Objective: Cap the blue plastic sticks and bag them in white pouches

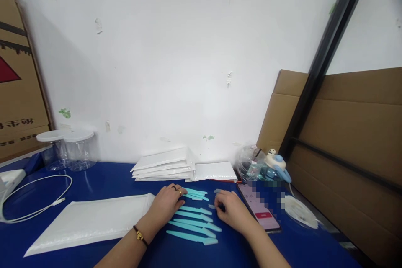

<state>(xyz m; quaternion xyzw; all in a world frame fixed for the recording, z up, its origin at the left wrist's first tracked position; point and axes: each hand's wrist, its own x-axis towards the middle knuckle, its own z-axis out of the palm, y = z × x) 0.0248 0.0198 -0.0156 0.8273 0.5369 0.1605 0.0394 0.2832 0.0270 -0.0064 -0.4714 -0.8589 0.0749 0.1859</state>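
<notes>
Several turquoise eyebrow razors (192, 225) lie in a loose row on the blue table, with their handles to the left and blade ends to the right. My left hand (168, 202) is closed at the handle ends of a bunched group of razors (196, 194) at the far end of the row. My right hand (231, 209) rests beside the blade ends, its fingers curled inward. Small translucent pieces, like blade covers (216, 191), show at its fingertips. What lies inside the curled fingers is hidden.
A white padded envelope (94, 220) lies left; stacked envelopes (165, 165) stand by the wall. Right of my right hand are a phone (262, 213), a plastic bag (249, 161) and a blue-and-cream item (274, 166). Clear jars (81, 150) and a white cable (58, 202) are left.
</notes>
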